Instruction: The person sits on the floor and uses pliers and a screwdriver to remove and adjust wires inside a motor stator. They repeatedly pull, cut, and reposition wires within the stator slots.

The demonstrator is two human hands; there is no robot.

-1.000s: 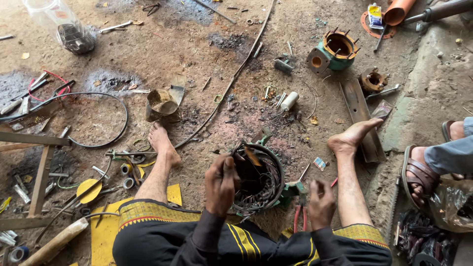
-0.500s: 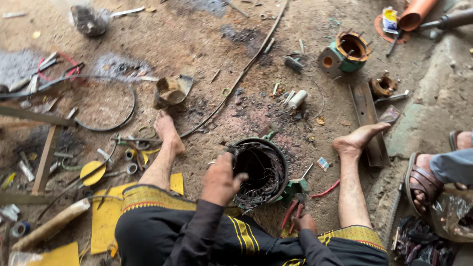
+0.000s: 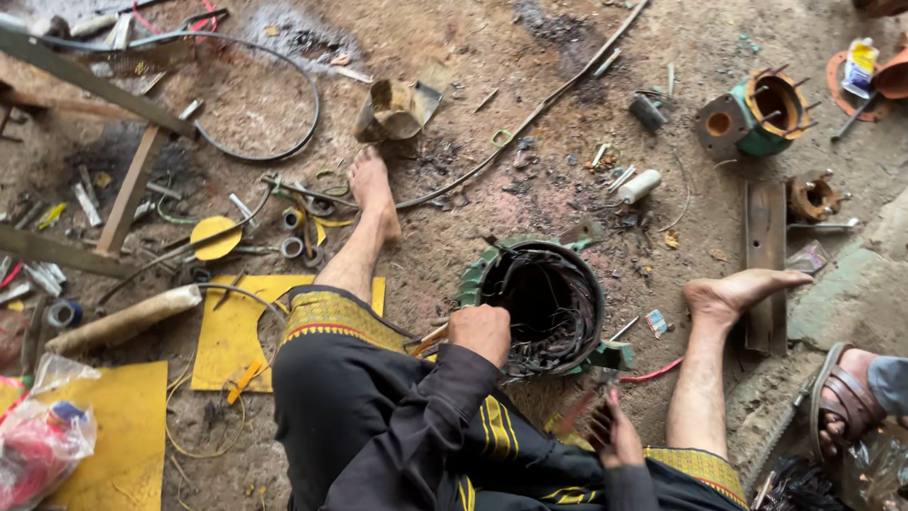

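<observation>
Here left hand [image 3: 480, 331] grips motor stator [image 3: 539, 301] rim — right hand [image 3: 617, 435] closed on red-handled pliers [image 3: 579, 416], bare dirt beyond

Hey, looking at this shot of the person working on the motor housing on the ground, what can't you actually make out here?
All in the head view:
- What the left hand grips at the green motor stator: its own fingers cover it.
- What the right hand holds: blurred; perhaps red-handled pliers.
- The sandalled foot at the right edge: its owner is cut off.
- The plastic bag contents, bottom left: crumpled, partly cropped.
- The stator's base: hidden by its dark windings.
</observation>
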